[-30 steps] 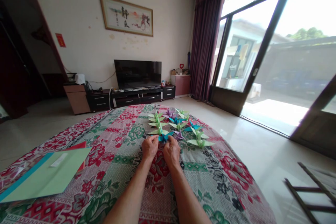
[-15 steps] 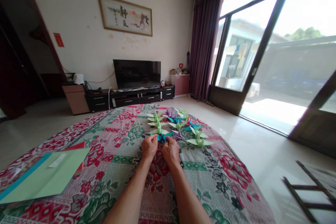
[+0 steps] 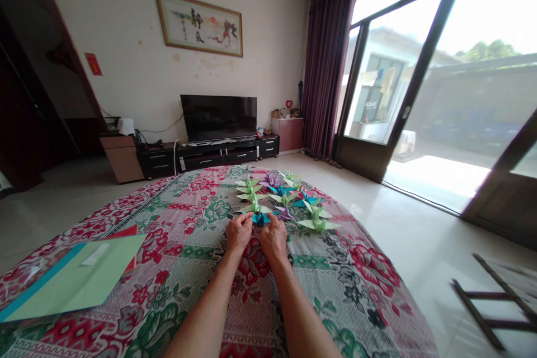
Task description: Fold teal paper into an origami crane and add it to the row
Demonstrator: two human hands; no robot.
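Observation:
A blue paper crane point(image 3: 260, 218) sits at the near end of several folded cranes on the table. My left hand point(image 3: 239, 232) pinches its left wing between thumb and fingers. On the other side, my right hand point(image 3: 273, 236) has its fingers closed at the right wing, partly covering it. Just behind the blue one stands a light green crane point(image 3: 254, 205), in a line with other green ones. A purple crane point(image 3: 283, 212) lies right of my right hand's fingertips, and a light green crane point(image 3: 319, 225) rests farther right.
A flowered cloth point(image 3: 197, 285) covers the round table. Green and blue paper sheets point(image 3: 104, 274) lie at the left, with red paper beneath. A dark-framed folding chair or stool point(image 3: 486, 313) stands on the floor at right. Beyond the table are a television point(image 3: 218, 117) and a low cabinet.
Both hands stay at the blue crane with only small finger movements. My right fingers now cover more of its right wing. The other cranes keep their places.

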